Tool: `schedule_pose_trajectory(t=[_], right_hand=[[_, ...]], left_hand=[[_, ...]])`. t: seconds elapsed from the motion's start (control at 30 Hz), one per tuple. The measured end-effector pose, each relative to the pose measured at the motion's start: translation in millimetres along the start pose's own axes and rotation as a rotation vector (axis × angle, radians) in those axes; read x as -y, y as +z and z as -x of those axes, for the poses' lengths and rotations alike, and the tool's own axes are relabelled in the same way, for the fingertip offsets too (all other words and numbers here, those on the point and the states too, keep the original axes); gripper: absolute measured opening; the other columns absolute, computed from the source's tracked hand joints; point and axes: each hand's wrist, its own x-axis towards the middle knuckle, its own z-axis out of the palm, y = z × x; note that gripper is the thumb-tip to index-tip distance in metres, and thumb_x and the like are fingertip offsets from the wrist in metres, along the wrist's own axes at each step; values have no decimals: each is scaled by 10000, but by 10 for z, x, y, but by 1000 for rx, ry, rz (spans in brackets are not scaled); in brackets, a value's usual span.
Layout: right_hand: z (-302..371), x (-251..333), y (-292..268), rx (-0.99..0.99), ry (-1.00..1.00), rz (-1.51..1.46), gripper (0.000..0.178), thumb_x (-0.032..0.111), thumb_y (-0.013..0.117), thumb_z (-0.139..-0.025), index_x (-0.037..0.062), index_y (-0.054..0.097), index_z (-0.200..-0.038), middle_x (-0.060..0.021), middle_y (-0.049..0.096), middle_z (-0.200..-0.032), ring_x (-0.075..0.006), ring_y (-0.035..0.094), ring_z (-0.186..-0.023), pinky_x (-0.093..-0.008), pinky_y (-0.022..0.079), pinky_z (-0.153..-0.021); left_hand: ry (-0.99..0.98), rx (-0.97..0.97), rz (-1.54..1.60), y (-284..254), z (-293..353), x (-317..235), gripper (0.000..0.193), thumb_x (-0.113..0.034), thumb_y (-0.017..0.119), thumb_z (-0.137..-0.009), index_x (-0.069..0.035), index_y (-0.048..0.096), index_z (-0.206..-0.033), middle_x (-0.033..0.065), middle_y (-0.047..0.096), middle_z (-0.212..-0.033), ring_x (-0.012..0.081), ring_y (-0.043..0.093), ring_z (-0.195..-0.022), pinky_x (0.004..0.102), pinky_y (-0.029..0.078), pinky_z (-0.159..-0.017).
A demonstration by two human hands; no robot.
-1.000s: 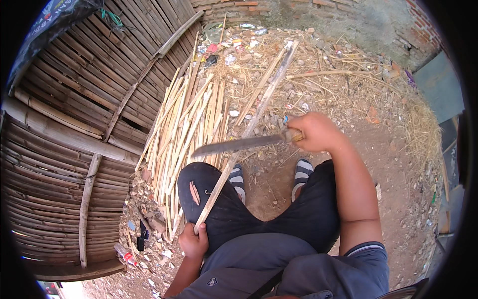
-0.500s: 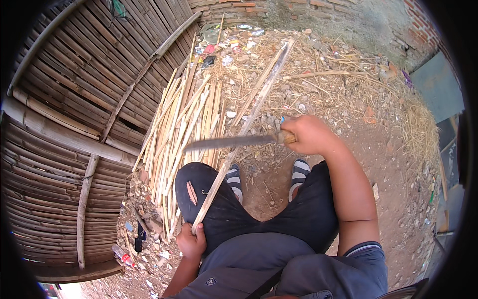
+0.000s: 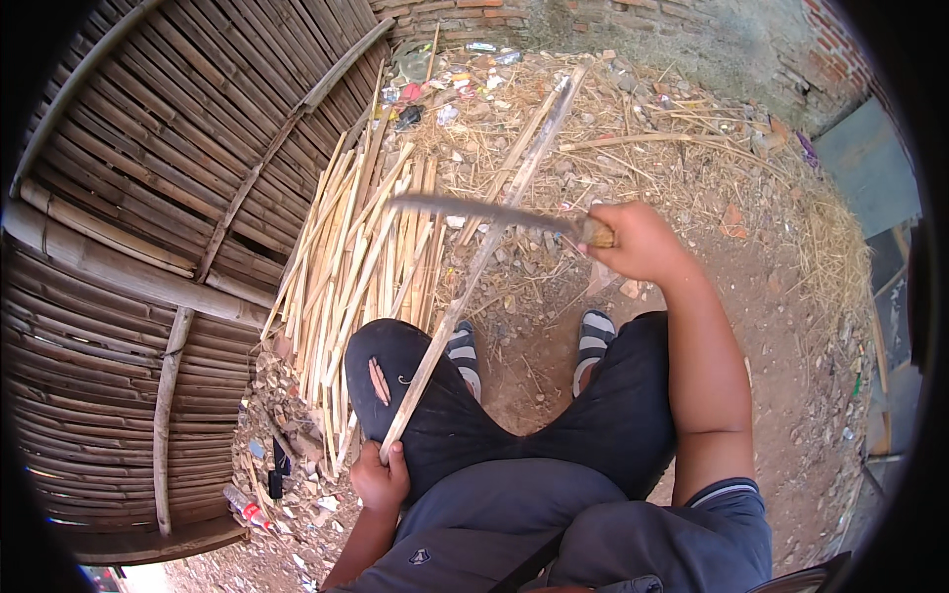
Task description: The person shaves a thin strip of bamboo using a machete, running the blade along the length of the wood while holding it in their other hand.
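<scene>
My left hand (image 3: pixel 380 478) is closed round the near end of a long split bamboo strip (image 3: pixel 435 346), beside my left thigh. The strip slants over my left knee and away to the far right across the ground. In my right hand (image 3: pixel 638 240) is the wooden handle of a machete (image 3: pixel 484 211), fingers wrapped round it. Its long dark blade points left and crosses the strip in view, slightly blurred; whether it touches the strip I cannot tell. A pile of pale bamboo strips (image 3: pixel 371 247) lies left of my knees.
A slatted bamboo wall (image 3: pixel 109 326) stands close on the left, a brick wall (image 3: pixel 573 25) at the back. Dry straw (image 3: pixel 682 183), stones and litter cover the ground ahead. A plastic bottle (image 3: pixel 247 506) lies at the lower left, and a grey panel (image 3: pixel 870 168) stands at the right.
My right hand has moved farther away and slightly right with the machete, and the blade now crosses the strip farther up its length. My left hand keeps its hold in place.
</scene>
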Motion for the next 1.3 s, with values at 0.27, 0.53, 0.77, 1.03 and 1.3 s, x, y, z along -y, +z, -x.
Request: schedule_pose_trajectory(t=[0.27, 0.53, 0.77, 1.03, 1.3], right_hand=[[-31, 171, 141, 161, -261, 55, 206, 231, 797, -771, 107, 722, -917, -141, 713, -797, -363, 703, -791, -474, 537, -709], [-61, -155, -42, -93, 93, -88, 242, 271, 815, -812, 94, 733, -956, -150, 701, -784, -352, 690, -746, -449, 538, -707], [-3, 376, 250, 84, -396, 234, 159, 199, 760, -756, 104, 686, -860, -144, 715, -800, -377, 702, -780, -483, 541, -717], [-105, -288, -34, -114, 106, -17, 232, 273, 806, -821, 87, 716, -925, -154, 708, -801, -341, 694, -750, -450, 532, -699], [-37, 130, 246, 105, -221, -13, 234, 292, 805, -822, 97, 699, -898, -148, 695, -779, -363, 688, -755, -471, 529, -713]], left_hand=[[-33, 18, -17, -24, 11, 45, 399, -377, 712, -953, -60, 548, -775, 179, 586, -603, 407, 605, -531, 491, 459, -515], [3, -8, -14, 1, -7, 31, 443, -403, 683, -977, -47, 536, -758, 183, 570, -593, 396, 602, -530, 481, 445, -509], [-39, 19, -9, -17, 4, 64, 431, -412, 687, -970, -54, 551, -771, 187, 587, -599, 422, 616, -545, 500, 458, -518], [4, -18, -40, -26, -25, -67, 500, -433, 647, -1001, -35, 511, -731, 174, 523, -561, 362, 562, -499, 459, 420, -502], [-18, -2, 1, -2, 0, 22, 427, -395, 698, -966, -55, 541, -762, 180, 574, -589, 414, 609, -537, 490, 456, -512]])
